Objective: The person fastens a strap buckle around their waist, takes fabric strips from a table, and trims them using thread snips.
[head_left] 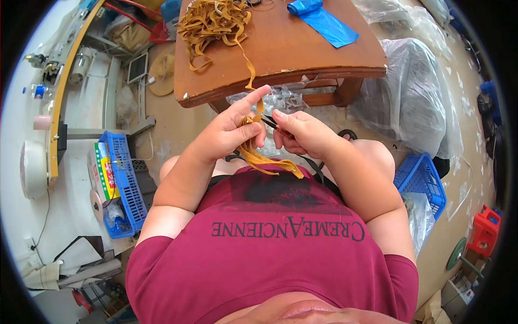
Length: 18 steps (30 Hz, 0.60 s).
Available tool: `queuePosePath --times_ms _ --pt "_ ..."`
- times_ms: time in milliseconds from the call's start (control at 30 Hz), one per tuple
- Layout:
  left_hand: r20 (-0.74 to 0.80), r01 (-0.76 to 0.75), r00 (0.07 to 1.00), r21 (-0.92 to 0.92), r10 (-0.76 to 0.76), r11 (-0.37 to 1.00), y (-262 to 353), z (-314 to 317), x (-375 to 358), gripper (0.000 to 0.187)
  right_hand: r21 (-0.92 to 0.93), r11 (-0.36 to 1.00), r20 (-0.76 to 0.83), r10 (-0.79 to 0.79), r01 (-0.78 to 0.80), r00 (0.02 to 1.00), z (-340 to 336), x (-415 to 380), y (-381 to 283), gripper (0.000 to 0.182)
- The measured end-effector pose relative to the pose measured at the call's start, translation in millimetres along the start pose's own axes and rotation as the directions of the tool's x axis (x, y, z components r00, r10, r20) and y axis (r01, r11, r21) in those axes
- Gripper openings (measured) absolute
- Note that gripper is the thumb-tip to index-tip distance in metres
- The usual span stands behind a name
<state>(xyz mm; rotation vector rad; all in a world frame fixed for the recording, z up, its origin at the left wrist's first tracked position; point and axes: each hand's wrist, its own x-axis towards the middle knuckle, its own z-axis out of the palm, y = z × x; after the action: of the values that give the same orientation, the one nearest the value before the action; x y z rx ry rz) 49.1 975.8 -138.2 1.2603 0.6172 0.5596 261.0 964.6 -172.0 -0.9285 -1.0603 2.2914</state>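
Note:
My left hand [229, 129] pinches a bunch of mustard-yellow fabric strips [259, 159] that hang down onto my lap over my dark red shirt. One strip runs up from the hand to a tangled pile of the same strips [213, 21] on the wooden table [280, 59]. My right hand [302, 132] holds small black snips [270, 122], their tips right against the strip beside my left thumb.
A blue plastic bag [322, 20] lies on the table. A blue basket [125, 183] with packets stands at my left, another blue basket [421, 178] at my right. Clear plastic sacks [415, 92] sit right of the table. A sewing machine bench [59, 81] runs along the left.

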Motion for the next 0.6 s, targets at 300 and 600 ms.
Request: queuePosePath --times_ms 300,600 --pt "-0.009 0.037 0.999 0.053 -0.037 0.998 -7 1 4 0.038 -0.019 0.995 0.026 -0.096 0.097 0.995 -1 -3 9 0.058" --pt "-0.096 0.026 0.995 0.137 -0.012 0.99 -9 5 10 0.016 -0.173 0.924 -0.143 -0.367 0.341 0.919 0 -2 16 0.046"
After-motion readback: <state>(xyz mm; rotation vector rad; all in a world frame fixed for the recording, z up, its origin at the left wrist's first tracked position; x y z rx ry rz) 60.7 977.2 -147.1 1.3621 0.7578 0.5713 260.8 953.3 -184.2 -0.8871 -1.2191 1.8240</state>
